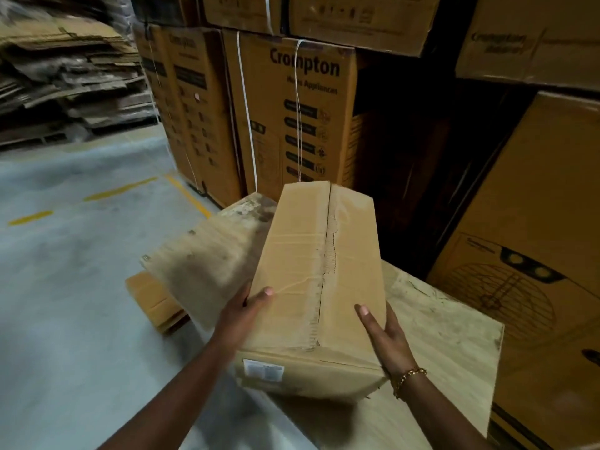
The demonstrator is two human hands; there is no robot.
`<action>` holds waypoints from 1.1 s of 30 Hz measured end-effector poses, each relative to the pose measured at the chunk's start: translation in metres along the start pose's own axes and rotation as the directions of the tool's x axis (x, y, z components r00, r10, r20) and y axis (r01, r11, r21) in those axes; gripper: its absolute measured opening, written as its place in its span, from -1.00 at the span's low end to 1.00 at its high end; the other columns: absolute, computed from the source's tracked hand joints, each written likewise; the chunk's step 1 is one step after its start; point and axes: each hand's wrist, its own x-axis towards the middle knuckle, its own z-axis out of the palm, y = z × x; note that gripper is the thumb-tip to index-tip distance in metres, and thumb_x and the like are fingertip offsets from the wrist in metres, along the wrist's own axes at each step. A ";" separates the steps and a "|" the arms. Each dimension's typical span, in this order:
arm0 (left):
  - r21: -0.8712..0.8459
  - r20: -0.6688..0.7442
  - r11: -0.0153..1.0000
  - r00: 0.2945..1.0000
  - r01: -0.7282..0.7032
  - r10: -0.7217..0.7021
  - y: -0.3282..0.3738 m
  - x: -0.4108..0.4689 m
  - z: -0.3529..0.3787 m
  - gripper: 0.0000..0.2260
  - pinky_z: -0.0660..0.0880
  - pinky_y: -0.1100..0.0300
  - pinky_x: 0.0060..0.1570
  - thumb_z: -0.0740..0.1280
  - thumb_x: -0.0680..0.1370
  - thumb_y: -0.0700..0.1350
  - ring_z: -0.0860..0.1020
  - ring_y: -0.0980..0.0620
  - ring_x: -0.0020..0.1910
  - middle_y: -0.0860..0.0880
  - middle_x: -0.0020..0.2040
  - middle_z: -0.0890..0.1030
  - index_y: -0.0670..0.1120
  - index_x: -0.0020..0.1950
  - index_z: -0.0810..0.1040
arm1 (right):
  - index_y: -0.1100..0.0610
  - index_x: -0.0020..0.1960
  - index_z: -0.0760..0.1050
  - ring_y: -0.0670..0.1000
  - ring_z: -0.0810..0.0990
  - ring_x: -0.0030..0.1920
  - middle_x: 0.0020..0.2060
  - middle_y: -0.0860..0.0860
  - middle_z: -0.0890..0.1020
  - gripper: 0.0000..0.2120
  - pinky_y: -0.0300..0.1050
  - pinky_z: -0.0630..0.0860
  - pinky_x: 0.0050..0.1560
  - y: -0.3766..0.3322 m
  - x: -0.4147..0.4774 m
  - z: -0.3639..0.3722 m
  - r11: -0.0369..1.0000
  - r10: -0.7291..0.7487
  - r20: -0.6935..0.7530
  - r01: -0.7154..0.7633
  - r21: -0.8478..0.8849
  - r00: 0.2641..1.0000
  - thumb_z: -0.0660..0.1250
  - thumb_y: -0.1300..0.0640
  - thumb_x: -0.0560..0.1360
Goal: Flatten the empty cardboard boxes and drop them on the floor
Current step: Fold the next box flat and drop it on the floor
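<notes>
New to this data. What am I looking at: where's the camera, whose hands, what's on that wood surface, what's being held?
There is no robot here. One wide-angle camera sits on a person's head, looking forward and down, so the two arms coming in from the bottom are theirs. The left hand and right hand grip a cardboard box, not yet flattened, by its sides with thumbs on top. It is over a plywood surface; whether it rests on it is unclear. A flattened carton lies on the grey floor at left. Stacked printed cartons stand behind.
</notes>
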 end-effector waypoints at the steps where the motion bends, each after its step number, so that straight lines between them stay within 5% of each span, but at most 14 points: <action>1: 0.023 0.002 1.000 1.000 0.006 -0.006 -0.004 0.008 -0.002 -0.46 0.51 0.02 0.23 0.31 0.35 0.45 0.59 0.13 0.15 0.23 0.14 0.64 0.33 0.29 0.50 | -0.20 0.45 0.30 -0.09 0.56 0.24 0.26 -0.16 0.58 -0.17 0.12 0.50 0.30 0.003 0.003 0.006 1.000 0.018 -0.001 -0.018 -0.008 1.000 0.36 -0.50 0.28; 8: 0.234 0.085 0.969 0.991 0.081 -0.103 -0.037 0.049 -0.023 -0.22 0.43 0.00 0.26 0.13 0.35 0.52 0.52 -0.08 0.27 0.03 0.31 0.55 0.22 0.51 0.23 | -0.16 0.57 0.06 0.04 0.32 0.48 0.52 -0.07 0.29 -0.03 0.16 0.33 0.42 -0.007 0.014 0.038 0.946 0.087 -0.092 -0.111 -0.304 0.992 0.12 -0.60 0.29; 11: 0.317 0.115 0.946 0.988 0.065 -0.106 -0.043 0.061 -0.024 -0.22 0.44 0.02 0.24 0.17 0.39 0.49 0.52 -0.09 0.27 0.04 0.35 0.53 0.16 0.52 0.21 | -0.17 0.58 0.01 0.02 0.20 0.52 0.57 -0.12 0.15 -0.12 0.23 0.26 0.43 -0.033 0.018 0.057 0.803 -0.139 -0.111 0.046 -0.594 0.984 -0.04 -0.57 0.37; 14: 0.373 0.090 0.926 0.991 0.056 -0.096 -0.052 0.067 -0.024 -0.22 0.44 0.02 0.25 0.14 0.38 0.50 0.52 -0.11 0.29 0.04 0.39 0.51 0.16 0.52 0.19 | -0.19 0.58 -0.10 -0.04 -0.01 0.56 0.58 -0.18 -0.05 -0.10 0.14 0.11 0.49 -0.061 0.023 0.086 0.588 -0.198 0.059 0.167 -0.791 0.978 -0.14 -0.59 0.36; 17: 0.360 0.093 0.933 0.994 0.024 -0.062 -0.058 0.068 -0.025 -0.16 0.45 0.04 0.24 0.06 0.31 0.55 0.52 -0.09 0.31 0.06 0.41 0.49 0.19 0.52 0.17 | -0.13 0.59 -0.24 0.00 -0.16 0.58 0.56 -0.16 -0.22 -0.05 0.13 -0.04 0.54 -0.080 0.031 0.112 0.388 -0.087 0.200 0.218 -0.895 0.976 0.13 -0.48 0.40; 20: 0.414 0.095 0.910 0.995 -0.034 -0.006 -0.059 0.068 -0.024 -0.24 0.44 0.02 0.25 0.12 0.44 0.47 0.48 -0.11 0.35 0.03 0.48 0.41 0.14 0.55 0.15 | -0.13 0.59 -0.13 -0.02 0.05 0.56 0.59 -0.14 -0.06 -0.10 0.09 0.08 0.53 -0.107 0.029 0.103 0.382 -0.095 0.160 0.184 -0.906 0.983 0.32 -0.10 0.40; 22: 0.523 0.067 0.837 0.987 -0.161 0.148 -0.057 0.068 -0.021 -0.25 0.41 -0.02 0.28 0.07 0.48 0.41 0.41 -0.09 0.41 -0.02 0.52 0.34 0.04 0.57 0.18 | -0.17 0.58 -0.12 -0.06 0.13 0.53 0.58 -0.18 -0.06 -0.14 0.06 0.19 0.50 -0.127 0.020 0.077 0.386 -0.132 0.074 0.120 -0.915 0.988 0.33 0.02 0.45; 26: 0.633 0.176 0.617 0.863 -0.467 0.473 -0.035 0.061 -0.009 -0.44 0.35 -0.10 0.31 0.10 0.53 0.29 0.28 -0.05 0.49 0.03 0.54 0.28 0.09 0.46 0.35 | -0.12 0.58 -0.07 0.04 0.01 0.57 0.59 -0.11 -0.12 -0.26 0.12 0.18 0.48 -0.147 -0.002 0.011 0.047 -0.151 -0.043 -0.037 -0.998 0.988 0.29 0.02 0.55; 30: 0.596 0.467 0.415 0.718 -0.687 0.517 -0.009 0.048 0.017 -0.50 0.09 -0.12 0.47 0.12 0.53 0.36 -0.01 0.00 0.59 0.07 0.59 0.14 0.19 0.40 0.37 | -0.06 0.59 0.03 0.12 -0.15 0.59 0.60 0.01 -0.16 -0.33 0.23 -0.05 0.52 -0.117 -0.006 -0.017 -0.024 -0.055 -0.140 -0.142 -0.990 0.989 0.20 -0.09 0.56; 33: 0.629 0.569 0.320 0.701 -0.708 0.430 0.007 0.041 0.025 -0.48 -0.15 -0.12 0.50 0.15 0.48 0.31 -0.17 0.02 0.59 0.04 0.62 0.06 0.16 0.39 0.41 | 0.02 0.61 -0.04 0.14 -0.22 0.58 0.60 0.06 -0.18 -0.28 0.28 -0.19 0.50 -0.075 -0.001 -0.019 0.012 -0.005 -0.222 -0.222 -0.975 0.975 0.04 -0.29 0.56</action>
